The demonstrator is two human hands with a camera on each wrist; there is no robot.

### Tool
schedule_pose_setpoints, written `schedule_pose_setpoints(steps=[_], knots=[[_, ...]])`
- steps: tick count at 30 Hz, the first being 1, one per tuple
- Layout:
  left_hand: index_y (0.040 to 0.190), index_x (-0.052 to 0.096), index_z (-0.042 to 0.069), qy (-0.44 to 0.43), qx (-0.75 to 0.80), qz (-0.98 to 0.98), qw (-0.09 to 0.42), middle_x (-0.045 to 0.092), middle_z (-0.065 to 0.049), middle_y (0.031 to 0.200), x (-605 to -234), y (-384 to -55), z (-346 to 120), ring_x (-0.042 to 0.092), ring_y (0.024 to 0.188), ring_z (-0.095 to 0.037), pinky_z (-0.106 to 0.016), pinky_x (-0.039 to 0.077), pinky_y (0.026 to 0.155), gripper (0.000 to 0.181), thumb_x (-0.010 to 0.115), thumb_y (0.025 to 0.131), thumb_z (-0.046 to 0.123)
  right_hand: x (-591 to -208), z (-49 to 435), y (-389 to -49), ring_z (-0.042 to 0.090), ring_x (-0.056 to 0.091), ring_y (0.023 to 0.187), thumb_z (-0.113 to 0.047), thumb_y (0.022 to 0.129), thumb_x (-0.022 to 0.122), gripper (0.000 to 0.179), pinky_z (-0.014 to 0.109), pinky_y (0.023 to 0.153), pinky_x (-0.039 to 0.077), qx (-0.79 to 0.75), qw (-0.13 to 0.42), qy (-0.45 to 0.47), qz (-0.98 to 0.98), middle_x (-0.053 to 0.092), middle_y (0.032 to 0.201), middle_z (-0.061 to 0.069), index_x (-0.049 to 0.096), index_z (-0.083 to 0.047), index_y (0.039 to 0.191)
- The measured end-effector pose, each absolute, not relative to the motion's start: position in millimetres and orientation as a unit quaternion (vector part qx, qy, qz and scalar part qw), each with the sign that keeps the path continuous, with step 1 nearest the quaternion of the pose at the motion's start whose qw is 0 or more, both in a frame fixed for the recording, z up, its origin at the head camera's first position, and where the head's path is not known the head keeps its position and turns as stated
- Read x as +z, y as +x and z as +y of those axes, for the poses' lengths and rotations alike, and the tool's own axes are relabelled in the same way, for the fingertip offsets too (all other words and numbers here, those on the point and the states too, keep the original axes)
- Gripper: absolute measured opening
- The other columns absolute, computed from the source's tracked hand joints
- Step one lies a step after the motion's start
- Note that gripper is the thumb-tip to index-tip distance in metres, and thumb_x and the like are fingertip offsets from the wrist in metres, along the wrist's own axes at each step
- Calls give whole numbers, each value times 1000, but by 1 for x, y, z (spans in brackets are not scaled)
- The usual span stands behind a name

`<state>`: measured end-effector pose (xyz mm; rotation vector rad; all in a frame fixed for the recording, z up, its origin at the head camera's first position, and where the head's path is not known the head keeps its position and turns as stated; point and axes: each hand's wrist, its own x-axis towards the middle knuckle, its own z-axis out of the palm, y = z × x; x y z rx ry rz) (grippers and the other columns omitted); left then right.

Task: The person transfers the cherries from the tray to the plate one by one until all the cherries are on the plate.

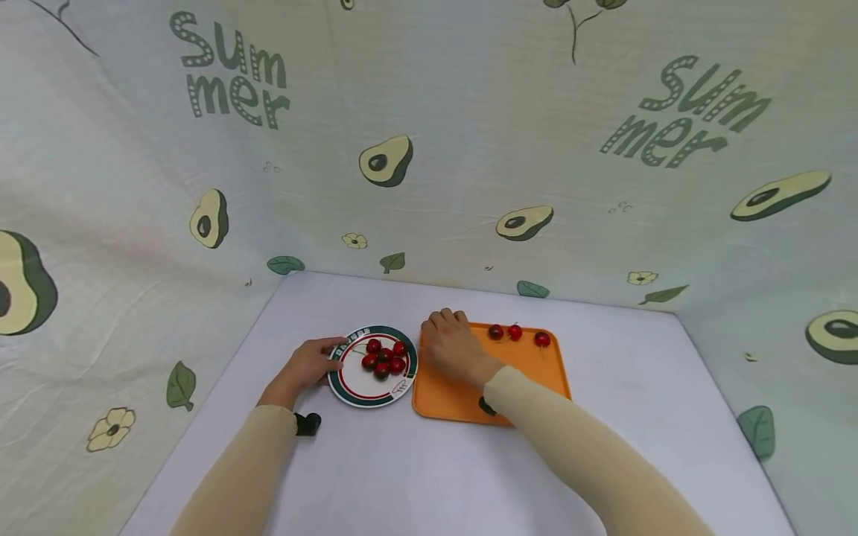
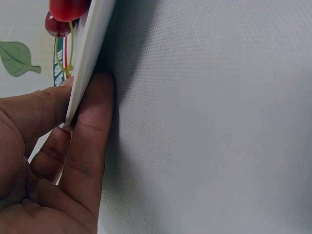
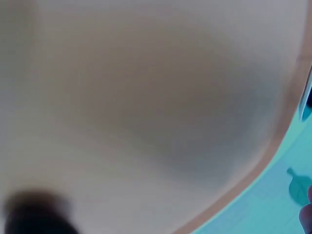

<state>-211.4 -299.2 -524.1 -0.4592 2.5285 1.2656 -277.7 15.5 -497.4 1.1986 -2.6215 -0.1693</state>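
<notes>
A white plate (image 1: 355, 383) with a green patterned rim bears several dark red cherries (image 1: 381, 358), some with green stems. My left hand (image 1: 310, 365) pinches its left rim; in the left wrist view the thumb (image 2: 44, 109) lies over the edge (image 2: 85, 68) and a finger reaches beneath it. Beside the plate lies an orange tray (image 1: 456, 406) with three cherries (image 1: 515, 332) along its far edge. Over the tray's left part is my right hand (image 1: 452, 346), back upward, fingers bent down. Its fingertips are hidden, and I cannot tell whether they hold anything.
The white-covered table (image 1: 375, 469) meets a hanging cloth (image 1: 442, 216) printed with avocados and leaves at the back and sides. In the right wrist view most is blurred, with a dark round shape (image 3: 36, 219) at the lower left.
</notes>
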Motion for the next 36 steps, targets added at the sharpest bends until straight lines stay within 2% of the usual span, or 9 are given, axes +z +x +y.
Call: schedule_pose_setpoints(steps=[5,14,23,36], knots=[[151,59,18,-157,431,878,136,54,-24,146,-525,-211,-299,62,97,-25,-28,57,69,56,73,98,10,-492,42,-282,30,50,110,-39,104,64,41,45,96,44,-33,133,404,-905,62,119,10,63,-5,127],[151,59,16,-146,426,883,132,54,-26,146,-522,-208,-298,63,92,-23,-27,56,68,55,73,98,10,-494,100,-288,32,52,102,-36,97,76,39,49,92,45,-15,182,385,-905,63,111,12,65,-3,116],[150,60,14,-133,432,883,128,57,-25,140,-527,-210,-301,65,80,-18,-29,57,66,55,73,97,9,-486,162,-294,34,51,111,-32,98,74,41,53,103,42,-22,143,324,-935,64,118,14,65,-1,125],[151,59,16,-134,428,883,139,55,-25,145,-528,-212,-301,64,84,-19,-28,57,67,55,72,98,11,-490,235,-309,42,50,120,-20,99,71,39,64,105,41,-19,101,258,-961,61,127,21,63,3,129]])
